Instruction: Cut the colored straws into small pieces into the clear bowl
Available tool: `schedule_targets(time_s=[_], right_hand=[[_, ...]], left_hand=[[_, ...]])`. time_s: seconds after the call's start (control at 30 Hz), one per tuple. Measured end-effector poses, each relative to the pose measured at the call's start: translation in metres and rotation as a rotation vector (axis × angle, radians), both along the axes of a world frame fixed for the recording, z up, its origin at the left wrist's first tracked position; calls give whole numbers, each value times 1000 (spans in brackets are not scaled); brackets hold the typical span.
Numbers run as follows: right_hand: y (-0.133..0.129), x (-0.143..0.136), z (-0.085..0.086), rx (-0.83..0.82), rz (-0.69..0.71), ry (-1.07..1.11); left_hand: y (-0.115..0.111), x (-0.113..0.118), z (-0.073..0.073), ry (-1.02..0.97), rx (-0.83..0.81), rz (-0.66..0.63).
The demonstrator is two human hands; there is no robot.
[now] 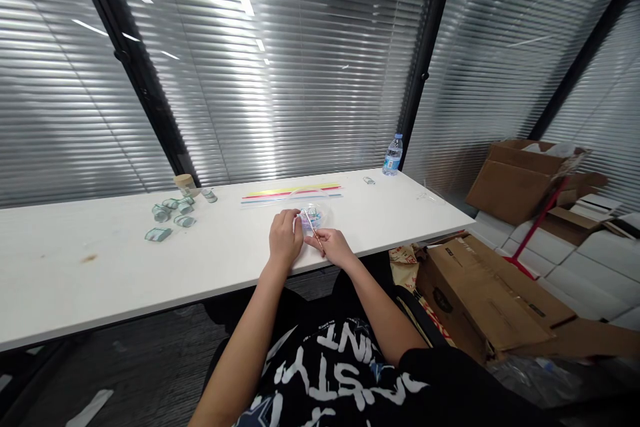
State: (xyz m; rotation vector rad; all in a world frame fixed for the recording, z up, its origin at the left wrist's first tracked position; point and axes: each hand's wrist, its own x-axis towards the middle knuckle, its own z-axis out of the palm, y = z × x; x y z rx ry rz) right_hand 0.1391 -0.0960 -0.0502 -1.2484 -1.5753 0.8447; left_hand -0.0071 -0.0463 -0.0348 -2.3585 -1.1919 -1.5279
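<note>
Near the front edge of the white table (225,260), my right hand (333,245) is closed around a thin pinkish metallic stick (314,229) that slants up to the left. Its upper end lies over a round clear container (320,213) with small coloured pieces, pink, blue and green, inside. My left hand (286,235) rests at the container's left side, fingers bent together; what they grip, if anything, is too small to make out. Behind the container lie long thin strips (290,193) in yellow, red and blue.
Several small clear bundles with green edges (161,213) lie on the left, near a jar with a tan lid (185,182). A water bottle (393,157) stands at the back right. Cardboard boxes (493,287) are right of the table.
</note>
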Motion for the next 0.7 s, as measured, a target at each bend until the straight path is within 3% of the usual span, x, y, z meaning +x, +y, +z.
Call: schedule_targets(time_s=[0.7], right_hand=[[-5, 0, 7, -83, 24, 47]], left_hand=[[7, 1, -3, 66, 63, 8]])
